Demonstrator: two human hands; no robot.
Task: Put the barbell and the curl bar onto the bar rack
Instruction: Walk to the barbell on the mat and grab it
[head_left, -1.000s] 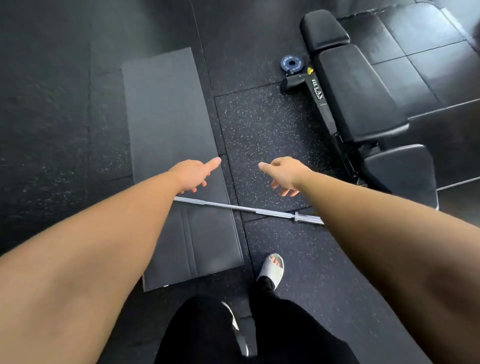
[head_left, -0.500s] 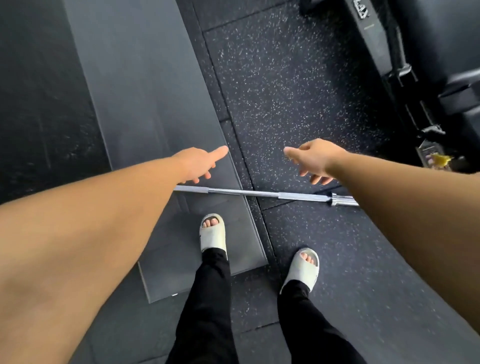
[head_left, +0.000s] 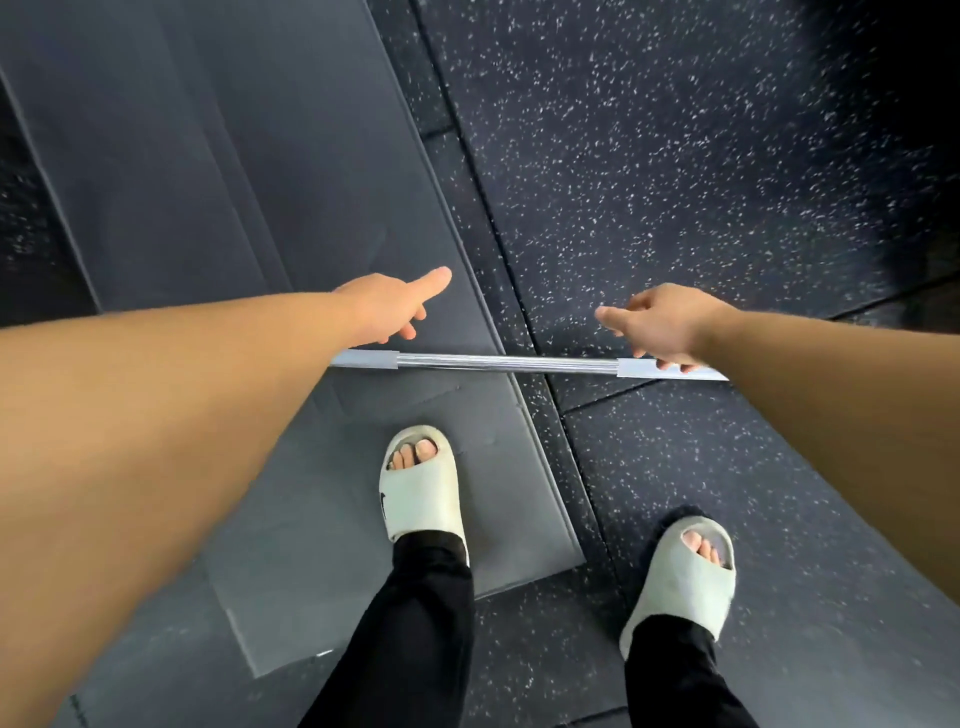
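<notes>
A: Status entry. Where is the bar?

B: A straight steel barbell (head_left: 506, 364) lies flat on the floor, running from 9 o'clock to 3 o'clock across the middle of the view. Its left part rests on the grey mat (head_left: 218, 208), its right part on the speckled rubber floor (head_left: 701, 156). Both ends are hidden behind the forearms.

A: Hands?

B: Left hand (head_left: 387, 306) is empty, fingers loosely spread with the index finger pointing toward 2 o'clock, just above the bar's far side. I see no contact. Right hand (head_left: 660, 325) is also empty and open, fingers drooping onto or just over the bar near its right knurled section; I cannot tell whether the fingertips touch. Neither hand is wrapped round the bar.

A: Feet?

B: Both in pale slides, left slide (head_left: 421, 483) on the mat at 6 o'clock, right slide (head_left: 685, 577) on the rubber at 5 o'clock.

A: Progress?

B: Judged as barely begun. The bar is not lifted. No rack and no curl bar appear in view. Remaining: grip, lift, carry, rack, then the same for the curl bar.
</notes>
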